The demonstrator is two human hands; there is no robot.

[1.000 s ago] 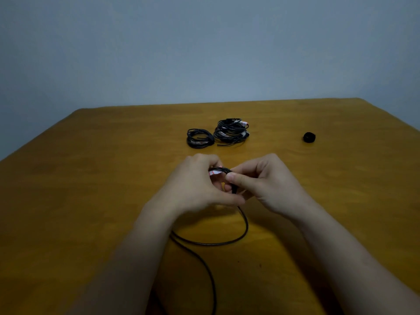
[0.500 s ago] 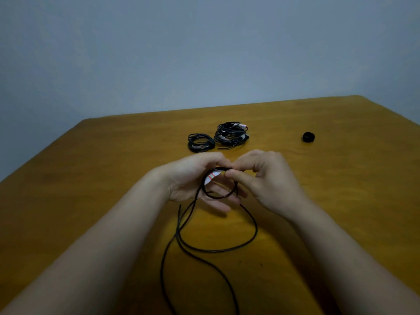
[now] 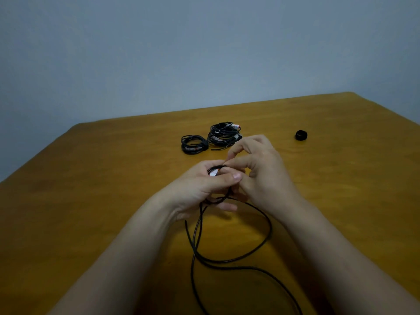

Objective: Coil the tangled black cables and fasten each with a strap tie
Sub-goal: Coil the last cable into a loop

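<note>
Both hands grip small black cable (image 3: 268, 226) coil: left hand (image 3: 202, 189) clamps it, right hand (image 3: 256, 169) pinches at 12 o'clock; slack loops on counter (image 3: 91, 201).

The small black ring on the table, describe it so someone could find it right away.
Start at the far right part of the wooden table. The small black ring sits alone there, right of the two cable bundles. Unlike them, it is one thick, compact loop with no loose strands.

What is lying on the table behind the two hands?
Two cable bundles lie behind the right hand and left hand; a small black roll sits to the right. The right hand covers one bundle's near edge.
</note>
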